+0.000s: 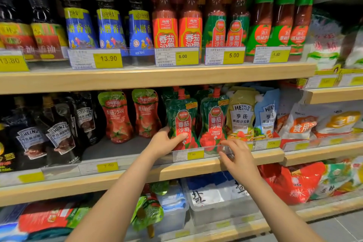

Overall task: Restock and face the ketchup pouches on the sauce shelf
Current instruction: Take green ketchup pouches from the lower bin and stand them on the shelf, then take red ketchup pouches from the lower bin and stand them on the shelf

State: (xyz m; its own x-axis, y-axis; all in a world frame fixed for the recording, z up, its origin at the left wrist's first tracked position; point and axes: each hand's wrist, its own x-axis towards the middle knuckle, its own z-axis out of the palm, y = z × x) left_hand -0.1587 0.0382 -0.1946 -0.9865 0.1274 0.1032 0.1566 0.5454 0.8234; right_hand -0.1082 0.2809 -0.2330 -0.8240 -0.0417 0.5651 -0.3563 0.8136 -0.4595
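Two green ketchup pouches with red spouts stand side by side at the front of the middle shelf (137,171). My left hand (166,142) grips the lower left edge of the left green pouch (181,116), thumb across its front. The right green pouch (213,120) stands upright beside it. My right hand (236,156) hovers with fingers spread just below and in front of that pouch, at the clear price rail; it holds nothing. More green pouches show behind these two. Two red-and-green ketchup pouches (117,118) stand further back to the left.
Heinz salad dressing pouches (240,114) stand right of the green ones, dark Heinz sauce pouches (59,133) at the left. Ketchup and sesame oil bottles fill the upper shelf (157,76). A clear bin with salt bags (212,196) and more pouches sit on the lower shelf.
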